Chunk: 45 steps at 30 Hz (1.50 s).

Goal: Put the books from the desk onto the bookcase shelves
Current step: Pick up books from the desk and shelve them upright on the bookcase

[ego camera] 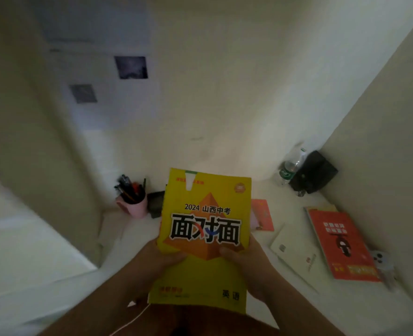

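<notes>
1. Hands: a yellow English exam workbook (pixel 204 241) is held upright above the white desk (pixel 297 301), cover toward the camera. The left hand (pixel 163 257) grasps its left edge and the right hand (pixel 245 261) its right edge, each thumb laid across the cover and the fingers hidden behind it.
2. The step in hand is judged to be the carrying of this book to the bookcase; no shelf can be made out with certainty, though white panels stand at the left.
3. The two-sided grip is best kept until the book's lower edge is seated on a shelf; the soft cover is likely to bow if it is held by one corner only.
4. The book is best turned spine-outward before it is slid in, and the pen cup and bottle are best given room as it is swung clear of the desk.
5. Books counted: one in the hands, and three on the desk — a red workbook (pixel 341 246) at the right, a white booklet (pixel 297 251) just beside it, and a pink booklet (pixel 263 214) partly hidden behind the yellow one. A further cover may lie under the red workbook; this cannot be told.
6. Other things counted: one pink pen cup (pixel 134 202), one plastic water bottle (pixel 290 166), one black pouch (pixel 314 173), and one small dark object (pixel 155 201) beside the cup.
</notes>
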### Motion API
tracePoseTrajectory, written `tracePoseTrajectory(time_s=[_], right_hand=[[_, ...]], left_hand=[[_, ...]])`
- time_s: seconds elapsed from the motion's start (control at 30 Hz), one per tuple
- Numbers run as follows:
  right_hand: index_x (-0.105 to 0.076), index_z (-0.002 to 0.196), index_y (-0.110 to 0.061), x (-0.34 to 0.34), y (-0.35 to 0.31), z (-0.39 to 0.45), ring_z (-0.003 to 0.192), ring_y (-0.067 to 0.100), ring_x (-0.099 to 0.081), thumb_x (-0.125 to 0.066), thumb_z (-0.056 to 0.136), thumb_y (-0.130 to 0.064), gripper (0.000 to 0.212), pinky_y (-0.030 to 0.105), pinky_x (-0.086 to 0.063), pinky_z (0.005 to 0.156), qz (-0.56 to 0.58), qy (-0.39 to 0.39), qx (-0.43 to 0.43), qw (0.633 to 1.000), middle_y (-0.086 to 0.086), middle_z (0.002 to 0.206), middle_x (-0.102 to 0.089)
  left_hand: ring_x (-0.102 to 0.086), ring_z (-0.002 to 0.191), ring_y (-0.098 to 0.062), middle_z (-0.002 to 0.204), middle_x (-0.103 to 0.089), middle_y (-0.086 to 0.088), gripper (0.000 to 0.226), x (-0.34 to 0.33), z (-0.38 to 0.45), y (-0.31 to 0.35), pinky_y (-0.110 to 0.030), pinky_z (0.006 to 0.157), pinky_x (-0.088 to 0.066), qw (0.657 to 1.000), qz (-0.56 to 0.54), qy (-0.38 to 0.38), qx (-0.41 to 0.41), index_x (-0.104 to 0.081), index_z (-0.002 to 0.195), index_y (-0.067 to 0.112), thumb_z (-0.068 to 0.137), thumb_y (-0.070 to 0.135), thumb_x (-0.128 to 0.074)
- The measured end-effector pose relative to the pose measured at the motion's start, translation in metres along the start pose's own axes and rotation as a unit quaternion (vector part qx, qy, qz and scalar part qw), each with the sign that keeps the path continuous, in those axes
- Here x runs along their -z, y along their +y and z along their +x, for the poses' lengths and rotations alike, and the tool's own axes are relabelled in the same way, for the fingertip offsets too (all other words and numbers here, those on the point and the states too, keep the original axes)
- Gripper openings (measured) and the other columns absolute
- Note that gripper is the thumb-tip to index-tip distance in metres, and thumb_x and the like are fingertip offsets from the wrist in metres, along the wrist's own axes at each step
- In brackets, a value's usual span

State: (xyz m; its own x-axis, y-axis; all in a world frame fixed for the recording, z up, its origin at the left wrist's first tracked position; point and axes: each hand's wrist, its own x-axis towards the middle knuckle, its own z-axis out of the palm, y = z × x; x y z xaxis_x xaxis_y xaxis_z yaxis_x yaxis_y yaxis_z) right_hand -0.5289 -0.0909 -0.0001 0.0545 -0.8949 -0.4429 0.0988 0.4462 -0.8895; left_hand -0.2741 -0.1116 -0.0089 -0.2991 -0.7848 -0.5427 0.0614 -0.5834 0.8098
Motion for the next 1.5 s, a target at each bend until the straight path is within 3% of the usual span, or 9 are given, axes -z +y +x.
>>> tracePoseTrajectory(time_s=[0.27, 0.4, 0.63, 0.77, 0.87, 1.03, 1.23, 1.4, 1.5], right_hand=[[-0.074, 0.111, -0.044, -0.095, -0.015, -0.045, 0.105, 0.017, -0.077, -0.079, 0.090, -0.001, 0.048, 0.047, -0.062, 0.088, -0.124, -0.111, 0.112, 0.980, -0.006, 0.111, -0.080], [-0.067, 0.122, -0.042, -0.165, -0.031, -0.071, 0.107, 0.008, -0.073, -0.083, 0.091, -0.018, 0.043, 0.037, -0.059, 0.086, -0.139, -0.178, 0.162, 0.961, -0.017, 0.114, -0.077], [-0.067, 0.124, -0.039, -0.274, -0.074, -0.128, 0.110, 0.008, -0.072, -0.087, 0.086, -0.030, 0.044, 0.043, -0.058, 0.096, -0.187, -0.267, 0.209, 0.922, -0.016, 0.115, -0.077], [-0.068, 0.118, -0.032, -0.342, -0.116, -0.156, 0.099, -0.002, -0.073, -0.088, 0.085, -0.022, 0.040, 0.022, -0.055, 0.082, -0.239, -0.309, 0.279, 0.877, -0.022, 0.105, -0.078], [-0.064, 0.124, -0.034, -0.398, -0.146, -0.181, 0.101, -0.002, -0.073, -0.089, 0.078, -0.027, 0.053, 0.025, -0.055, 0.087, -0.250, -0.320, 0.326, 0.854, -0.023, 0.108, -0.078], [-0.055, 0.130, -0.049, -0.500, -0.191, -0.209, 0.103, -0.010, -0.068, -0.088, 0.084, -0.021, 0.063, 0.024, -0.057, 0.087, -0.212, -0.291, 0.439, 0.823, -0.032, 0.113, -0.072], [-0.026, 0.156, -0.056, -0.598, -0.250, -0.221, 0.139, 0.012, -0.051, -0.081, 0.087, -0.052, 0.087, 0.053, -0.051, 0.110, -0.175, -0.207, 0.531, 0.803, -0.017, 0.154, -0.051], [-0.043, 0.147, -0.050, -0.634, -0.302, -0.214, 0.113, -0.009, -0.062, -0.080, 0.092, -0.023, 0.072, 0.027, -0.054, 0.085, -0.169, -0.154, 0.602, 0.765, -0.033, 0.125, -0.065], [-0.048, 0.140, -0.050, -0.637, -0.312, -0.203, 0.106, -0.011, -0.065, -0.078, 0.094, -0.020, 0.063, 0.032, -0.057, 0.085, -0.139, -0.109, 0.625, 0.761, -0.034, 0.120, -0.068]], left_hand=[[-0.071, 0.115, -0.042, 0.126, -0.074, -0.018, 0.061, 0.030, -0.150, -0.020, -0.064, 0.104, -0.052, 0.983, -0.062, 0.148, -0.090, -0.068, 0.134, 0.013, 0.078, 0.012, -0.091], [-0.075, 0.109, -0.035, 0.120, -0.077, -0.013, 0.047, 0.052, -0.238, -0.005, -0.054, 0.093, -0.059, 0.958, -0.057, 0.237, -0.152, -0.069, 0.131, 0.014, 0.085, 0.007, -0.079], [-0.075, 0.105, -0.041, 0.116, -0.078, -0.015, 0.045, 0.094, -0.353, 0.000, -0.064, 0.099, -0.054, 0.900, -0.122, 0.341, -0.244, -0.072, 0.125, 0.017, 0.082, 0.010, -0.083], [-0.063, 0.083, -0.007, 0.065, -0.072, 0.027, 0.056, 0.115, -0.407, 0.019, -0.030, 0.096, -0.045, 0.846, -0.079, 0.425, -0.311, -0.069, 0.091, 0.029, 0.050, 0.015, -0.106], [-0.070, 0.085, -0.001, 0.080, -0.079, 0.020, 0.091, 0.163, -0.440, 0.036, -0.037, 0.097, -0.050, 0.825, -0.062, 0.453, -0.331, -0.074, 0.094, 0.033, 0.010, 0.051, -0.104], [-0.067, 0.087, -0.007, 0.076, -0.078, 0.020, 0.041, 0.239, -0.503, 0.088, -0.036, 0.087, -0.048, 0.779, -0.037, 0.462, -0.423, -0.072, 0.094, 0.034, 0.066, 0.012, -0.093], [-0.075, 0.100, -0.024, 0.104, -0.081, 0.009, 0.035, 0.319, -0.548, 0.167, -0.050, 0.087, -0.059, 0.742, 0.019, 0.454, -0.493, -0.072, 0.117, 0.032, 0.083, 0.029, -0.082], [-0.075, 0.103, -0.019, 0.110, -0.079, 0.015, 0.043, 0.364, -0.555, 0.250, -0.045, 0.087, -0.060, 0.737, 0.084, 0.420, -0.523, -0.066, 0.126, 0.037, 0.086, 0.038, -0.081], [-0.075, 0.104, -0.019, 0.109, -0.078, 0.016, 0.038, 0.375, -0.541, 0.277, -0.041, 0.085, -0.061, 0.742, 0.095, 0.403, -0.527, -0.065, 0.123, 0.038, 0.088, 0.035, -0.081]])
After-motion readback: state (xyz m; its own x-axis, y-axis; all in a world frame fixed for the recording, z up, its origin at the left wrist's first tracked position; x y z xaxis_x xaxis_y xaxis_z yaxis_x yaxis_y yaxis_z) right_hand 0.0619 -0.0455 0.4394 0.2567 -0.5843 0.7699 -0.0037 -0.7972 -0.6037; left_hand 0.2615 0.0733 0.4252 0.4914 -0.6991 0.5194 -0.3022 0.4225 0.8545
